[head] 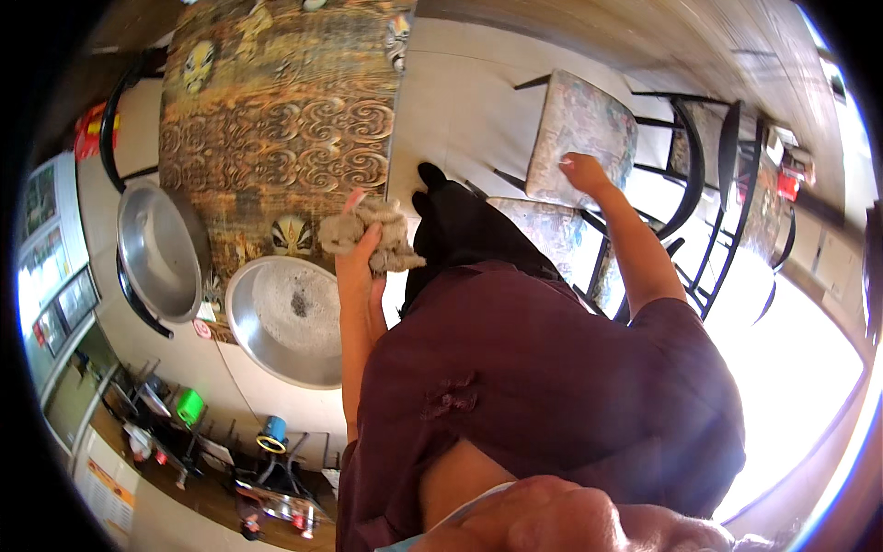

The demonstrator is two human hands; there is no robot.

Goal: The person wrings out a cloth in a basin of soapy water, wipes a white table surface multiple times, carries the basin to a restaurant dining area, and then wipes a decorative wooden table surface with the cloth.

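My left hand [365, 250] is closed around a bunched beige cloth [386, 231], held over the near edge of a patterned wooden-look table [276, 148]. Below that wrist, a steel basin [259, 338] holds soapy-looking water with a dark patch in it. A second steel basin [155, 255] stands beyond it at the table's left edge. My right hand [585, 171] is over the patterned seat of a chair [579, 124], its fingers curled. A small pinkish-white bit shows at the fingertips; whether they grip something cannot be told.
Another chair with a patterned seat [545, 224] stands close in front of my legs. Black chair frames [690, 172] crowd the right side. A black curved chair back [110, 131] is beyond the table. Green [189, 407] and blue [273, 431] containers are at lower left.
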